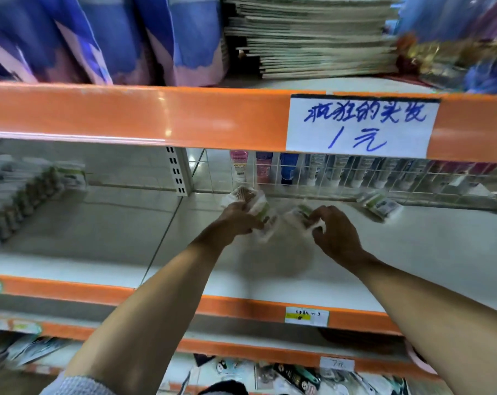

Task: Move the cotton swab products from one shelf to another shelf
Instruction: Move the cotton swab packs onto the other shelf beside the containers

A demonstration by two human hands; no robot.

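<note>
We reach both arms far into the shelf (99,232); left hand (238,220) grips swab packs (256,203), right hand (335,235) fingers pinch another pack (304,213).

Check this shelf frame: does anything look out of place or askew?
One cotton swab pack lies alone and tilted near the wire divider, right of both hands, while the other packs stand in a neat row in the left bay. Motion blur hides finer detail.
</note>
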